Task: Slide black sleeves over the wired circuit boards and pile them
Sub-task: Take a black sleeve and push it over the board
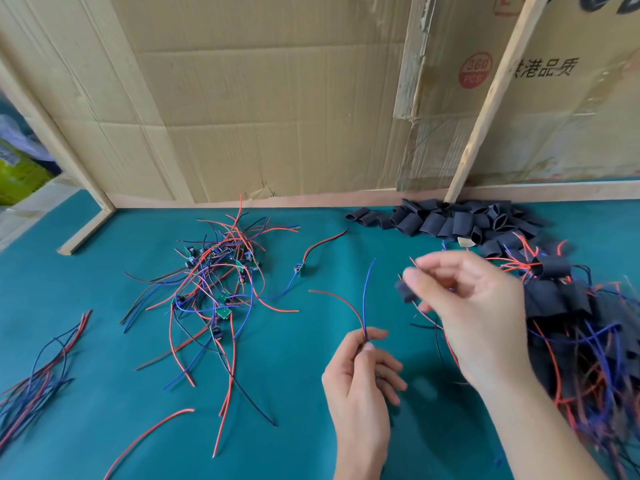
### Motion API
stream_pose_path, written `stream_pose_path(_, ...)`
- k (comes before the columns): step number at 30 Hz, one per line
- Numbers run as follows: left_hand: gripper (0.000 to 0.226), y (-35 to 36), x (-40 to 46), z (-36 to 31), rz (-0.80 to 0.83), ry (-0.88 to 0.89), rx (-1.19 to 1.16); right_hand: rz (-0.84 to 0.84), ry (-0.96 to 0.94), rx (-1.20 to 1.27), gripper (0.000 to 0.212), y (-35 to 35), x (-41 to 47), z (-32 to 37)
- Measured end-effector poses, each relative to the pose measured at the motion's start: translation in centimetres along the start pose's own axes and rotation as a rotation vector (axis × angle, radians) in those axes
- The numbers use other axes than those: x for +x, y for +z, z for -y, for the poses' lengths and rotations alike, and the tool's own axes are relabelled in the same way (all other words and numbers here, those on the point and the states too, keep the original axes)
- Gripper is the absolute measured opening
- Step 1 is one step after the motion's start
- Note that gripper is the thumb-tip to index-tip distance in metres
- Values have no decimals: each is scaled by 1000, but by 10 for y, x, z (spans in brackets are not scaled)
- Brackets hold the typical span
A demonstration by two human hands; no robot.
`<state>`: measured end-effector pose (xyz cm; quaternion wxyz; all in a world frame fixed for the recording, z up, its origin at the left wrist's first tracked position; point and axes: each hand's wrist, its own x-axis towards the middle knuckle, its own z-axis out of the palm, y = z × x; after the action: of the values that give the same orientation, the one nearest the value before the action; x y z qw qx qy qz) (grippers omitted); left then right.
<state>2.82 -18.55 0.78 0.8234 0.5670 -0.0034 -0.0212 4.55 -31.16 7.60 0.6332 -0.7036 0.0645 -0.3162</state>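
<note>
My left hand [360, 386] pinches a red and a blue wire [365, 306] between thumb and forefinger, and the wires stand up from it. My right hand [471, 306], blurred by motion, holds a small black sleeve [405, 292] at its fingertips, with thin wires trailing below it. A tangle of bare wired circuit boards [214, 282] lies at centre left. One single wired board [298, 270] lies apart to its right. Loose black sleeves [450, 221] are heaped at the back right. Sleeved boards [571, 327] are piled at the right edge.
The green table mat [104, 341] covers the bench. A bundle of loose wires [45, 368] lies at the left edge. Cardboard sheets [277, 98] and wooden battens [485, 109] wall off the back. A wooden strip [86, 233] lies at the back left.
</note>
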Motion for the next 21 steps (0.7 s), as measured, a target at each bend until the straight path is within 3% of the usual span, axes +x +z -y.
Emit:
stream_pose_path(3, 24, 3, -2, -1, -17, 2, -13, -117, -70, -109, 10, 10, 27, 6)
stream_pose_path(6, 25, 4, -4, -4, -16, 2, -25, -95, 13, -156, 7, 22, 44, 2)
stream_pose_path(10, 27, 4, -4, -5, 0, 4, 1, 9, 125, -102, 7, 29, 47, -8)
stream_pose_path(13, 43, -1, -1, 0, 11, -10, 34, 66, 184, -20, 7, 31, 47, -12)
stream_pose_path(18, 43, -2, -2, 1, 44, -12, 67, 254, 369, 244, 7, 27, 52, -8)
stream_pose_path(21, 45, -1, -2, 4, 33, -18, 108, 335, 349, 300, 3, 24, 54, -3)
